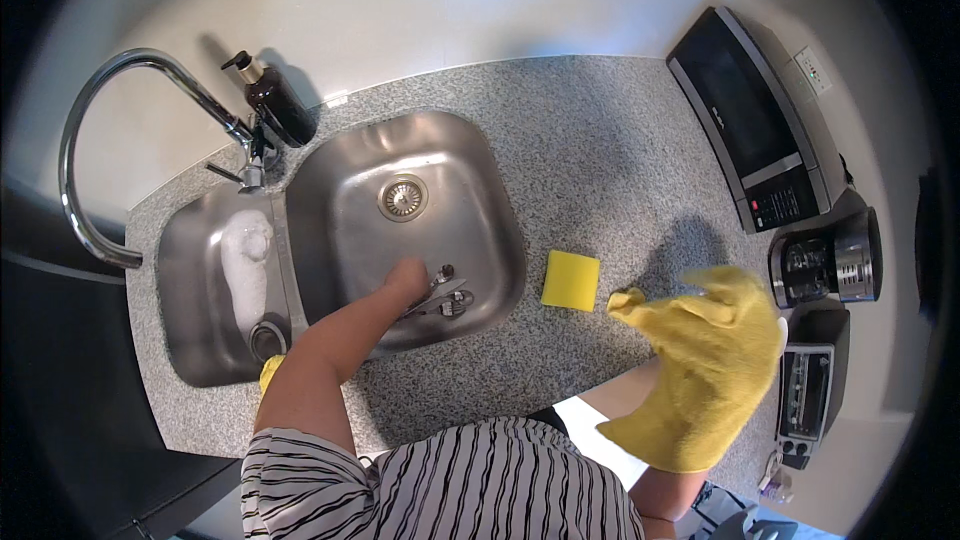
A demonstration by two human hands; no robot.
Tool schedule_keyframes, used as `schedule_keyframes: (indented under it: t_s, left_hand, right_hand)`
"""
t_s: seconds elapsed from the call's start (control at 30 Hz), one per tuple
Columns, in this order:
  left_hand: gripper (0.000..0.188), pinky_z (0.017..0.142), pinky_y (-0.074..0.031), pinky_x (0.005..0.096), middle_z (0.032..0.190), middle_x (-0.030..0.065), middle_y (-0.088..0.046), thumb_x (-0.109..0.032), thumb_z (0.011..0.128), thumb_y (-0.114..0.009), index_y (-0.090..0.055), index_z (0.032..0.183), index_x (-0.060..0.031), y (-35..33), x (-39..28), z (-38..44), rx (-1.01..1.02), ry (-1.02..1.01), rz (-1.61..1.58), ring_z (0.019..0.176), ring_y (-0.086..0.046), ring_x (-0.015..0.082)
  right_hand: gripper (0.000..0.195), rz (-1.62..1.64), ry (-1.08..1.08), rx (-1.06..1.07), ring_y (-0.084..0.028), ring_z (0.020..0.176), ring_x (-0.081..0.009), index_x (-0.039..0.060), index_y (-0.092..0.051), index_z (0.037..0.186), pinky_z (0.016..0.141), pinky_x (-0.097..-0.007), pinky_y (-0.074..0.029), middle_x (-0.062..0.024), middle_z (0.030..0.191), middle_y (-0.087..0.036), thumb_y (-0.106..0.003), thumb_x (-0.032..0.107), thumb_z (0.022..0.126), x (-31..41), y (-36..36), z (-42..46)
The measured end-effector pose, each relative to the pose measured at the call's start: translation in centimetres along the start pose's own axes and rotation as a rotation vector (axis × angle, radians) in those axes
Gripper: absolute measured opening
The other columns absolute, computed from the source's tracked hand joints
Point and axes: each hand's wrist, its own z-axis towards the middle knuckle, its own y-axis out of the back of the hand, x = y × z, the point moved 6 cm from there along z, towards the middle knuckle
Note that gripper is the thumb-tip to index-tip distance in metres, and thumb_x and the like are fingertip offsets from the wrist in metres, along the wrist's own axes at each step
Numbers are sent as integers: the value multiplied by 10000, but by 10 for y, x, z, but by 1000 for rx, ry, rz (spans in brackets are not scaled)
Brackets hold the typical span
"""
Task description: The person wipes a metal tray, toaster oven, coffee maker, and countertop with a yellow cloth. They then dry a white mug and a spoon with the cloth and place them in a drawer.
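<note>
My left hand (409, 281) is bare and reaches into the large steel sink basin (352, 240). Its fingers are at the pile of metal cutlery (450, 301) on the basin floor; the arm's angle hides whether they grip any of it. On my right hand (712, 360) is a loose yellow rubber glove, blurred, raised above the counter with its finger parts spread and nothing visible in them. A folded yellow cleaning cloth (571, 281) lies between the large basin and this glove. Another yellow piece, perhaps a second glove (271, 372), shows partly behind my left forearm.
White foam (246, 262) and a metal cup (268, 342) are in the small basin (191, 277). A tall chrome faucet (71, 157) and a dark pump bottle (279, 109) stand behind. Along the right are a microwave (750, 112), a coffee maker (825, 259) and a toaster oven (808, 390).
</note>
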Motion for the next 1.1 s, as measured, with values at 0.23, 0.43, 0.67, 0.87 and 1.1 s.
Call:
schedule_keyframes:
  t_s: [0.23, 0.43, 0.67, 0.87, 1.1]
  left_hand:
    - [222, 730, -539, 355, 905, 162, -686, -155, 734, -711, -695, 881, 10, 28, -14, -4, 122, -34, -278, 775, -673, 268]
    - [161, 652, -515, 245, 823, 71, -674, -74, 811, -689, -673, 943, 17, 169, -101, -109, 27, -254, -1247, 707, -630, 114]
    - [185, 650, -497, 257, 798, 83, -686, -102, 814, -689, -668, 938, 34, 203, -272, -200, -82, -670, -846, 699, -629, 113]
    - [176, 608, -455, 245, 723, 56, -653, -119, 806, -713, -666, 893, 26, 187, -370, -254, -75, -785, -531, 663, -569, 80]
    - [145, 627, -477, 241, 733, 41, -654, -93, 827, -692, -661, 908, 24, 151, -458, -272, -93, -935, -704, 681, -590, 73]
  right_hand:
    - [283, 38, 10, 8, -562, 890, -243, 47, -590, 983, 725, -332, -475, -88, 937, -575, -651, 127, 718, 30, -3, 10]
    - [282, 283, -29, 123, -557, 891, -254, 47, -590, 975, 715, -336, -475, -98, 932, -570, -650, 132, 713, 56, -30, 12]
    - [304, 768, -292, 237, -531, 1049, -245, 58, -596, 1045, 831, -357, -453, -104, 1095, -564, -622, 116, 747, 34, -68, -8]
    - [333, 1635, -476, 80, -546, 1077, -195, 55, -520, 1198, 941, -338, -438, -101, 1103, -581, -561, 222, 912, -54, -81, -69]
    - [317, 1615, -729, -299, -590, 993, -260, 57, -545, 1161, 822, -362, -504, -127, 1098, -583, -603, 172, 871, -125, -37, -143]
